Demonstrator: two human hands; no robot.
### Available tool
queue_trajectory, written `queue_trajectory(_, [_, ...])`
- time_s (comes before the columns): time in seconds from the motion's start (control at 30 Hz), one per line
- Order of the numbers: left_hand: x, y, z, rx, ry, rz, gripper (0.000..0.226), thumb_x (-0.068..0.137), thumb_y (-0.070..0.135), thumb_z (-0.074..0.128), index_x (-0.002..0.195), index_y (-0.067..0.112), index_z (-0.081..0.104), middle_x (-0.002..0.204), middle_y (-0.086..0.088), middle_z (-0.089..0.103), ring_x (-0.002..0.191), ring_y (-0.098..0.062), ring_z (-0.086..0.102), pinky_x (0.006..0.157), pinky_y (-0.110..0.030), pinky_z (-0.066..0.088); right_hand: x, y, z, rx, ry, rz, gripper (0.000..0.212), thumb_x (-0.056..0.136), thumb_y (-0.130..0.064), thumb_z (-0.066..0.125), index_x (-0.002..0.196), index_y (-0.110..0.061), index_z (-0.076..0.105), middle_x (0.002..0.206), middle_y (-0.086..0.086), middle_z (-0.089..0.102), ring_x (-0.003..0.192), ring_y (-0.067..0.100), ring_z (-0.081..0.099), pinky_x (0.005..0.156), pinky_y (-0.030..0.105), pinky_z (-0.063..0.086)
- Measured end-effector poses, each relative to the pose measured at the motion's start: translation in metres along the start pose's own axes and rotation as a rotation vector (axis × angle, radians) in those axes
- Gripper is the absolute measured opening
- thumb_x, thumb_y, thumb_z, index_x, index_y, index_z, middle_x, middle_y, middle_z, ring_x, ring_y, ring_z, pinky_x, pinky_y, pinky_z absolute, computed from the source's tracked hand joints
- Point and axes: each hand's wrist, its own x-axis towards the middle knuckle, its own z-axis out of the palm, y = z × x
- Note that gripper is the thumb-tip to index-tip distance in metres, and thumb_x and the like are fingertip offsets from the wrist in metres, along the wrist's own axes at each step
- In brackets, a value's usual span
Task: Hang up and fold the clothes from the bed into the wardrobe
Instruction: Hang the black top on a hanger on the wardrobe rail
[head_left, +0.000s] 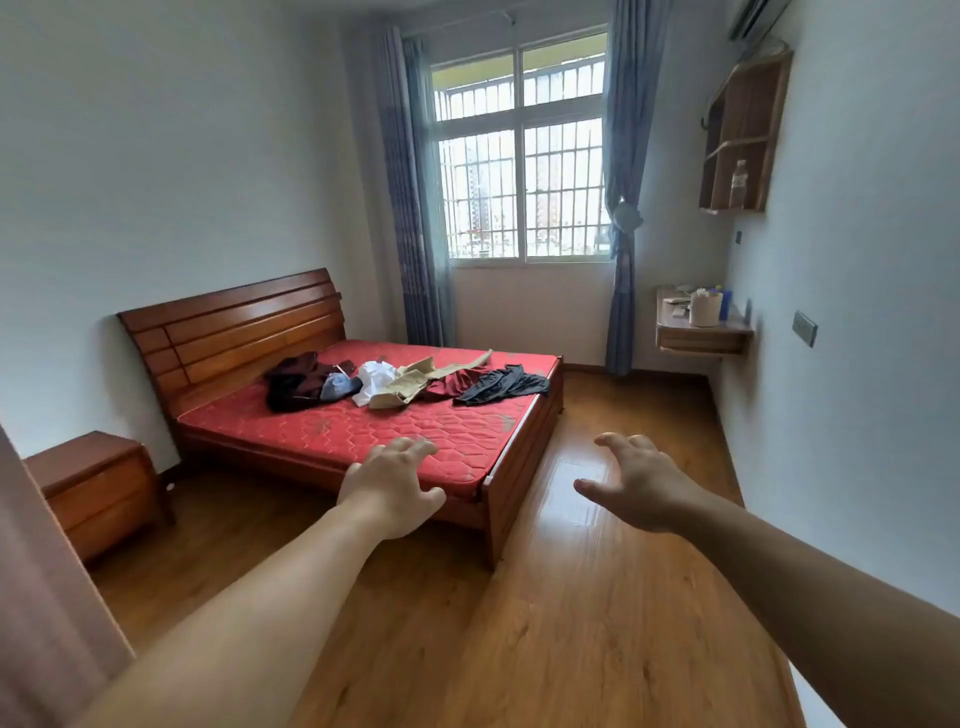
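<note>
Bedroom, task at outset: nothing hung, nothing folded, so far as the view shows. Bed (498, 486), wooden frame, bare red mattress; on it, toward the headboard and middle, the clothes (400, 382) lie loose and unsorted: dark maroon garment (296, 382) nearest the headboard, pale blue item (337, 387) against it, white garment (376, 379), beige trousers (415, 382) sprawled across the middle, dark grey garment (501, 384) toward the foot. Left hand (389, 486) stretched forward, fingers spread and lightly bent, holding nothing, seen over the near mattress corner. Right hand (641, 486) likewise stretched out over the wooden floor (545, 623), fingers spread, grip empty. Both hands well apart from the clothes. Wardrobe: not identifiable in view; a brown panel (47, 597) at the left edge may belong to it, cannot tell. Remaining: every garment to be collected, hung or folded, stowed
</note>
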Motion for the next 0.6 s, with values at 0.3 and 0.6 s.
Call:
queue_trajectory(0.3, [0.139, -0.031, 0.058, 0.038, -0.048, -0.026, 0.064, 0.088, 0.049, 0.054, 0.147, 0.038, 0.033, 0.157, 0.006, 0.03, 0.143, -0.019, 0.027, 0.116, -0.046, 0.024, 0.133, 0.009, 0.043, -0.122, -0.049, -0.057, 0.072, 0.082, -0.067, 0.057, 0.143, -0.036, 0.035, 0.154, -0.003, 0.03, 0.14, 0.022, 0.031, 0.108, 0.047, 0.04])
queue_trajectory(0.6, [0.323, -0.064, 0.093, -0.05, -0.113, -0.021, 0.062, 0.088, 0.05, 0.055, 0.145, 0.034, 0.038, 0.155, 0.005, 0.032, 0.14, -0.021, 0.034, 0.11, -0.043, 0.037, 0.296, 0.012, 0.056, -0.21, -0.085, -0.028, 0.067, 0.086, -0.064, 0.054, 0.143, -0.036, 0.035, 0.151, -0.004, 0.036, 0.133, 0.019, 0.039, 0.104, 0.042, 0.046])
